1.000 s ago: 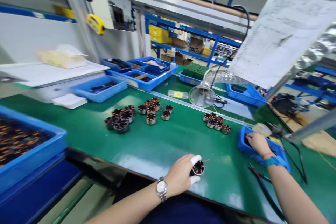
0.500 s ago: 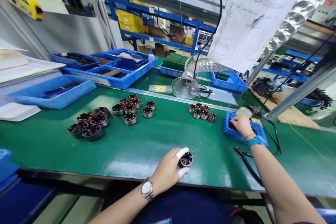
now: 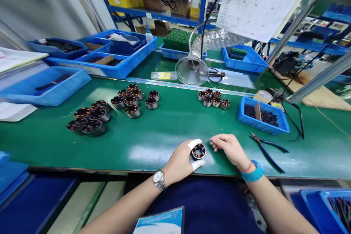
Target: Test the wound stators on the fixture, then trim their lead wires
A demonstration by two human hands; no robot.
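Note:
My left hand (image 3: pixel 183 159), with white finger cots on thumb and forefinger, is closed around a motor stator (image 3: pixel 198 151) with copper windings in a metal ring, at the bench's front edge. A thin copper wire (image 3: pixel 206 140) sticks out from it toward the right. At the wire's tip, my right hand (image 3: pixel 226 148) is pinched shut; whatever lies between its fingertips is too small to make out. Right of that hand, diagonal cutters (image 3: pixel 267 150) lie with their handles apart. Behind them sits a small blue bin (image 3: pixel 263 115) of short black pieces, split by a cardboard divider.
Several small stators (image 3: pixel 213 98) stand grouped at the back middle. Larger stators (image 3: pixel 94 117) and mid-sized ones (image 3: pixel 131 100) stand on the left. A clear fume funnel (image 3: pixel 192 71) hangs over the back rail. Blue trays (image 3: pixel 120 69) line the back left, near a tape roll (image 3: pixel 263 96) at right.
My right hand has left the blue bin and come to the wire beside the stator. My left hand still holds the stator. The camera view has tilted downward.

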